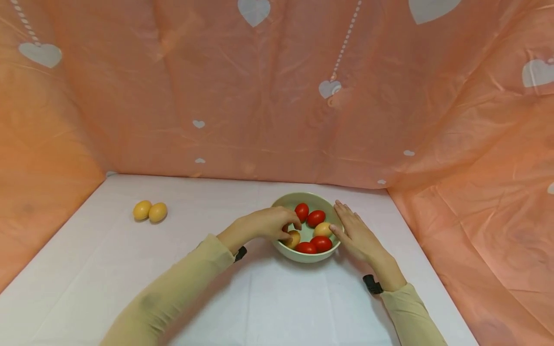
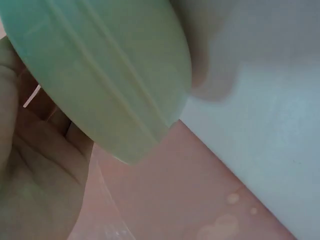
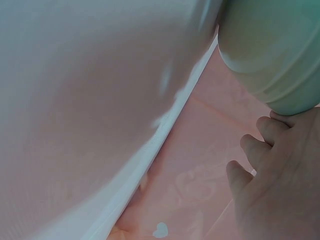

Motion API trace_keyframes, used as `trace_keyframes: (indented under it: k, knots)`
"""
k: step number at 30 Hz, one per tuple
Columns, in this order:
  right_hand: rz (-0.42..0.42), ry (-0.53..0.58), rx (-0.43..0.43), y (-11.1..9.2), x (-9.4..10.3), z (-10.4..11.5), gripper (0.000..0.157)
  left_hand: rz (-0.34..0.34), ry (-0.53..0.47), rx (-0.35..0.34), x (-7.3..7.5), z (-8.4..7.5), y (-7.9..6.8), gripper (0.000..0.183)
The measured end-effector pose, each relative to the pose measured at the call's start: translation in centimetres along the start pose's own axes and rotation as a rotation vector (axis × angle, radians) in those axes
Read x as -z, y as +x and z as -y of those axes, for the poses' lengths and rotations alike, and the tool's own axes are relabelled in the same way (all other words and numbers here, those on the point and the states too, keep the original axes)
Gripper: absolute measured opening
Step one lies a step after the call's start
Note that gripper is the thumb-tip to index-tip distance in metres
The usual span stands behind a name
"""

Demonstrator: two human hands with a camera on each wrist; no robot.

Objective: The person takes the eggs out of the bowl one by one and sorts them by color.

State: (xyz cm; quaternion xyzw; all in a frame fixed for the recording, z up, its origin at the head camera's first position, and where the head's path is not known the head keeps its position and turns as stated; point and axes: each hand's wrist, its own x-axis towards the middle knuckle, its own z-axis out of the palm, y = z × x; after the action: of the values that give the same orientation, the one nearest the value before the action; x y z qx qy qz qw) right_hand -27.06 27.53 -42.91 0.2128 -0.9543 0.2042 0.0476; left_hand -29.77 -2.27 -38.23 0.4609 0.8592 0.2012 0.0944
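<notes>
I have one yellow egg-shaped piece (image 1: 293,240) inside the pale green bowl (image 1: 305,258), by its left wall, with the left hand (image 1: 273,222) reaching over the rim to it. Those fingers are bent and the thumb overlaps the piece, but I cannot tell whether they pinch it (my left wrist view has the fingertips hidden behind the bowl). Around the bowl's inside I count a second yellow piece (image 1: 322,230) at the right and four red pieces (image 1: 321,243), two toward the back and two toward the front. The right hand (image 1: 360,235) lies along the rim's right side, fingers straight, grasping nothing. Farther out, well to the left on the white tablecloth (image 1: 195,202), I see two other yellow pieces (image 1: 157,212) side by side; behind everything hangs an orange curtain (image 1: 259,105) with pale hearts
</notes>
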Motion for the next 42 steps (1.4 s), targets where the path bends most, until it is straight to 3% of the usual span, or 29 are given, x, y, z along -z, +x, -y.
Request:
trace_keyframes:
  k: [6,19,31,42]
  knots:
    - [-0.005,-0.009,0.006,0.2,0.2,0.1,0.073,0.046,0.093,0.017,0.1,-0.2,0.8,0.025]
    - [0.007,0.001,-0.002,0.3,0.2,0.1,0.074,0.071,0.075,0.11,-0.2,-0.4,1.3,0.033]
    - [0.006,0.006,-0.005,0.1,0.0,0.2,0.074,0.083,0.06,0.098,-0.3,0.0,1.4,0.032]
    - [-0.003,0.0,-0.003,-0.2,-0.1,0.1,0.073,0.021,-0.036,0.043,-0.5,0.6,1.0,0.035]
